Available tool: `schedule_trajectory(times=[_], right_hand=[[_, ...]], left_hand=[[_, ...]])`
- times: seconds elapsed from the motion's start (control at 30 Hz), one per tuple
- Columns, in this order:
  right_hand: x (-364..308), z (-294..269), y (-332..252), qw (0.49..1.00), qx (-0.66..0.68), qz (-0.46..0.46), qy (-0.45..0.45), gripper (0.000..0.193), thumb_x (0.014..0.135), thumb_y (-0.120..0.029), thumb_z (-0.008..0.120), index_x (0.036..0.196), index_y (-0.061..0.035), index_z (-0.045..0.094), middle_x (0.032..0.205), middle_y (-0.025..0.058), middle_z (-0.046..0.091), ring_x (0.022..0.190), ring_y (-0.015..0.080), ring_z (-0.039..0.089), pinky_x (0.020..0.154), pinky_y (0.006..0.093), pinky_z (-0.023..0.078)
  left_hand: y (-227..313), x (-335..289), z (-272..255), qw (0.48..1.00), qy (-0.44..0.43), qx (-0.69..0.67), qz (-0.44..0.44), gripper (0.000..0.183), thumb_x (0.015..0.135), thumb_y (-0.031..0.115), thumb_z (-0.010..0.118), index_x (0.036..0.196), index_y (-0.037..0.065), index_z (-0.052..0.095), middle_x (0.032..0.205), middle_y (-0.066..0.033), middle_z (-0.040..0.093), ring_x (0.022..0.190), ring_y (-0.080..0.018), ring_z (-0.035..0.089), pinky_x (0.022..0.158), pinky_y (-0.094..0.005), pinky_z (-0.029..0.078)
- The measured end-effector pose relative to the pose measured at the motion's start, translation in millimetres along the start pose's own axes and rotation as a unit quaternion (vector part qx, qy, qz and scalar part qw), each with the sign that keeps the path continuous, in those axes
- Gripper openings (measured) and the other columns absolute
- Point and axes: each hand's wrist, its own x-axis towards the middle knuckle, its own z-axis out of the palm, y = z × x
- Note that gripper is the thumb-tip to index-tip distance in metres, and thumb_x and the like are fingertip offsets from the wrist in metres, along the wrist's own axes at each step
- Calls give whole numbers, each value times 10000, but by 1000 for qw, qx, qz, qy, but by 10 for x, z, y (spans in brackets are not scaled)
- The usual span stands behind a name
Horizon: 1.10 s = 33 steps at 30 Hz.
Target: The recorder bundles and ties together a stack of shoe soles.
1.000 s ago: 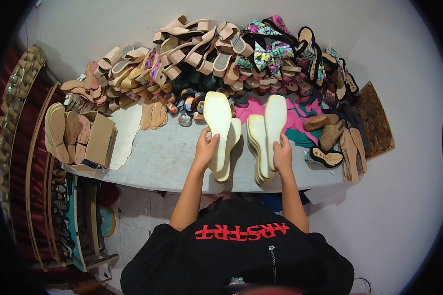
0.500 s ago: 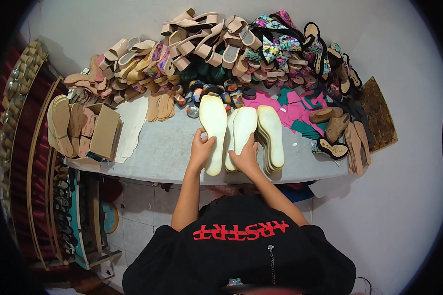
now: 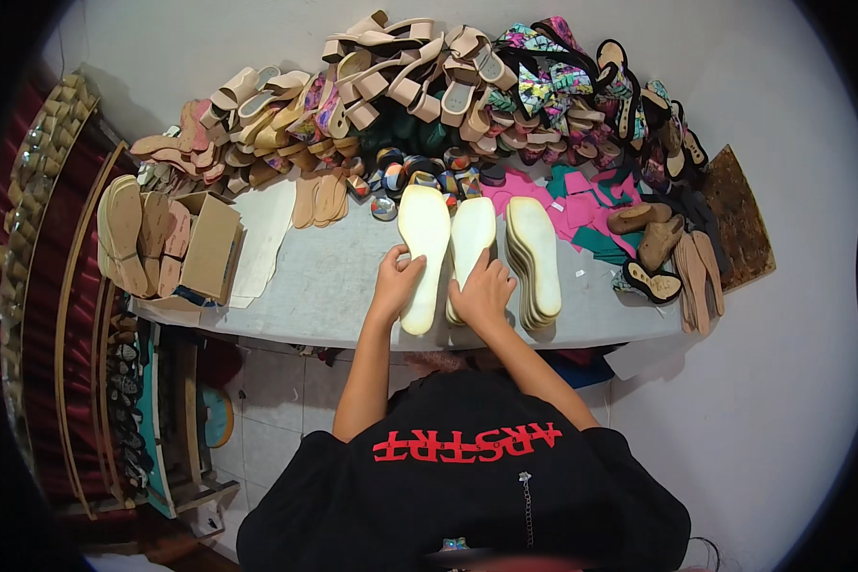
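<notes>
Cream-coloured, foot-shaped insoles lie side by side on the table in front of me. My left hand (image 3: 397,283) is closed at the edge of the left insole (image 3: 425,238), thumb on its face and fingers at its left side. Over the lower half of the middle insole (image 3: 472,224) lies my right hand (image 3: 484,294), fingers spread and thumb near the insole's left edge; it hides the heel part. To the right stands a neat stack of like insoles (image 3: 534,253), its layered edges showing, touched by neither hand.
Heaped sandals (image 3: 391,86) line the back of the grey-covered table (image 3: 324,286). Pink and green scraps (image 3: 582,214) and wooden shoe lasts (image 3: 658,238) lie at right. At left are a cardboard box (image 3: 210,248), tan soles (image 3: 321,200) and white sheets (image 3: 262,243).
The lower insole that stuck out left of the middle one no longer shows; the middle one now lies apart from the stack. My right hand's fingers have spread. The whole view has shifted slightly.
</notes>
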Motion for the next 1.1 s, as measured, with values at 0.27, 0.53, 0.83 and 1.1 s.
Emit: schedule_trajectory(times=[0.27,0.53,0.83,1.1], right_hand=[[10,-6,53,1000,-27,-5,-5,779,644,-411,624,1181,82,352,916,160,487,852,286,484,711,434,330],[30,-77,1,1000,-14,-22,16,753,632,-395,629,1197,24,362,901,172,500,837,308,497,697,449,328],[73,-70,2,1000,-8,-3,-4,652,689,-415,601,1159,-2,419,911,163,509,852,316,500,704,461,327],[228,-117,611,826,559,-28,-61,398,816,-108,533,1157,50,403,788,69,547,662,91,518,584,233,420]], left_hand=[[30,71,-44,1000,12,-23,16,312,807,124,563,1045,-23,426,788,-105,614,623,-114,566,534,-233,451],[-29,113,-36,998,44,-33,25,265,810,143,546,1011,-8,463,723,-88,591,545,-115,548,472,-240,435],[-94,185,8,999,15,-36,16,274,804,124,538,1032,-9,464,746,-80,593,582,-106,550,486,-237,437],[-91,198,572,990,-138,9,-1,366,820,182,573,1120,-6,482,888,-60,588,733,-99,548,619,-230,462]])
